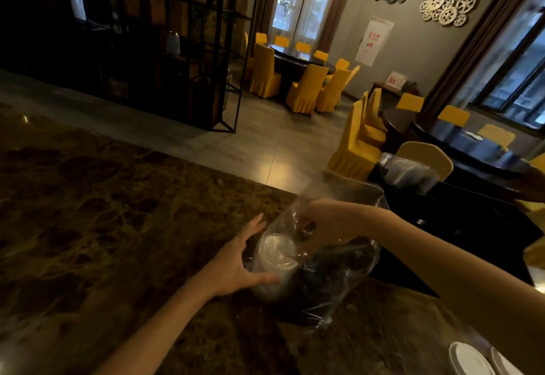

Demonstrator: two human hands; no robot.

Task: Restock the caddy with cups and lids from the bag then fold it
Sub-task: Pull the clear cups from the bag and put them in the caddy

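- Clear plastic bag [339, 259] stands w/ its base on the dark marbled worktop [103, 212], near the far edge; long axis roughly upright, leaning away toward the far right, mouth opening up and away from the person.
- Film is see-through, crinkled, w/ glare streaks; top part slack and blurred.
- Inside, low on the left: stack of cups [275, 265], whitish/translucent, lying tilted w/ rim toward the camera and up. Dark items fill the bag's right and bottom; can't tell what they are.
- Left hand [239, 262] outside the bag, fingers spread and fairly straight, palm against the film by the cup stack, thumb running along the stack's lower side.
- Right hand [321, 221] reaches in thru the bag's mouth, fingers pointing down at the cup rim; seen thru film, so can't tell if it's pinching anything.
- Black caddy [442, 206] just beside the bag on the right, at the worktop's far-right corner; holds a bagged stack of dark lids [410, 174] at its back.
- Worktop wide open to the left and toward the person; far edge runs diagonally just behind the bag.
- White plates [469, 360] at the near-right corner, well apart from the bag.
- Beyond: tiled floor, yellow-covered chairs [306, 85] round dark tables.
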